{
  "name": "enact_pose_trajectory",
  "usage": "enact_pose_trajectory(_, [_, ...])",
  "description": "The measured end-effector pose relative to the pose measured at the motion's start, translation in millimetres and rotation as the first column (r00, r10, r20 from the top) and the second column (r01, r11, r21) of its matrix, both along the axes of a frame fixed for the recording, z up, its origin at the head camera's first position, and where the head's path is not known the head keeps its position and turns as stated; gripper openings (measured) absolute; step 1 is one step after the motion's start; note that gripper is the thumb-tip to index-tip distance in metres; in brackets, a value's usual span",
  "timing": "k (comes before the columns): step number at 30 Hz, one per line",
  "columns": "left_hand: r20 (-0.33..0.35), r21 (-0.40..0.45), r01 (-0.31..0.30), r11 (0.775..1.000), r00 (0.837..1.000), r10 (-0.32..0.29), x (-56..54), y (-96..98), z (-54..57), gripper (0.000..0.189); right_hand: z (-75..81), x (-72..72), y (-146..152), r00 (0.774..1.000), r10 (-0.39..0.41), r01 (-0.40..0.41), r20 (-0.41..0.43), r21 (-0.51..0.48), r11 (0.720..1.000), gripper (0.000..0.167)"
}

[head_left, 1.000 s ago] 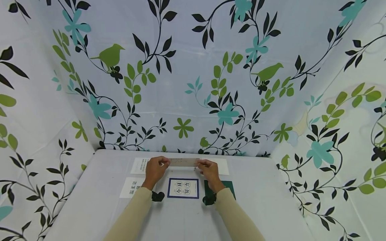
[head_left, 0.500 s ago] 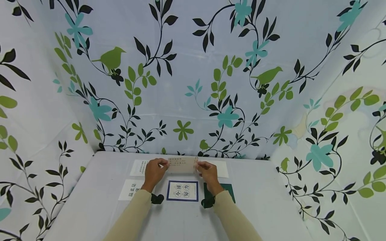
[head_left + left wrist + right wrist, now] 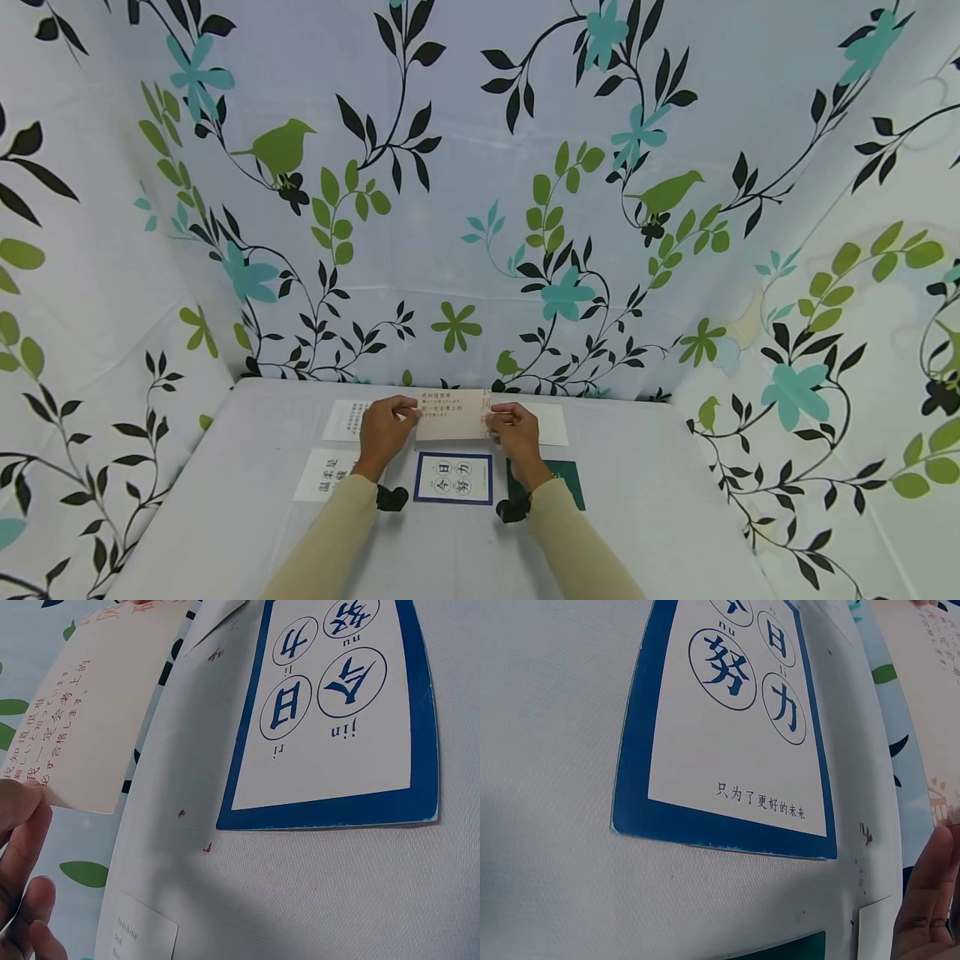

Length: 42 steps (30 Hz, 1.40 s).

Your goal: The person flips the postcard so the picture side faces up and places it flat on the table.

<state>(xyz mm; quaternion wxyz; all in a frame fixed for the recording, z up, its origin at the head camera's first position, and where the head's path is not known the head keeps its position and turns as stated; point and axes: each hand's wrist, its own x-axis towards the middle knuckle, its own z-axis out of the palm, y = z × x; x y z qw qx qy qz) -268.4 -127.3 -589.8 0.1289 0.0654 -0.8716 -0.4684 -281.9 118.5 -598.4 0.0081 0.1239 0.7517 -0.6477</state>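
Note:
A cream card (image 3: 453,419) with reddish printed lines is held up over the far part of the table, its face tilted toward the head camera. My left hand (image 3: 384,433) pinches its left edge between thumb and fingers. At the other end, my right hand (image 3: 517,437) pinches the right edge. The left wrist view shows the thumb at a corner of the cream card (image 3: 97,712). Below and nearer lies a blue-bordered card (image 3: 453,477) with circled characters, flat on the table and touched by neither hand.
On the white table (image 3: 637,517) lie a green card (image 3: 566,483) partly under my right wrist, a white card (image 3: 321,475) at front left, another white card (image 3: 345,419) behind it, and a pale card (image 3: 553,423) at back right. Patterned cloth (image 3: 457,250) hangs behind.
The cream card has tilted from nearly edge-on to facing the head camera, so its printed text now shows. Both hands keep their pinch on it. The cards on the table have stayed put.

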Motion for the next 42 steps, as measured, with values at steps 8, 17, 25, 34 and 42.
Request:
enact_pose_trajectory(8, [-0.002,0.009,-0.024,1.000,1.000,0.024,1.8,2.6,1.2,0.025,-2.2,0.8,-2,1.000,-0.026,0.026,-0.018,0.007,1.000,0.017])
enact_pose_trajectory(17, [0.057,-0.015,0.012,1.000,0.998,-0.012,3.5,1.6,-0.2,0.043,-5.3,0.9,-2,1.000,0.000,0.000,-0.008,0.077,0.997,0.032])
enact_pose_trajectory(25, [0.147,-0.065,0.091,0.994,0.986,-0.081,4.2,-0.4,-6.1,0.068,-3.4,3.5,-3,0.999,0.030,-0.033,0.026,0.105,0.994,0.043])
enact_pose_trajectory(34, [0.138,-0.106,0.117,0.987,0.985,-0.102,5.2,0.1,-13.5,0.073,-8.0,3.6,-3,0.998,0.040,-0.046,0.050,0.131,0.990,0.048])
enact_pose_trajectory(42, [0.123,-0.152,0.112,0.982,0.988,-0.093,8.1,-2.2,-21.6,0.060,-14.4,3.6,-3,0.996,0.061,-0.070,0.063,0.150,0.986,0.050])
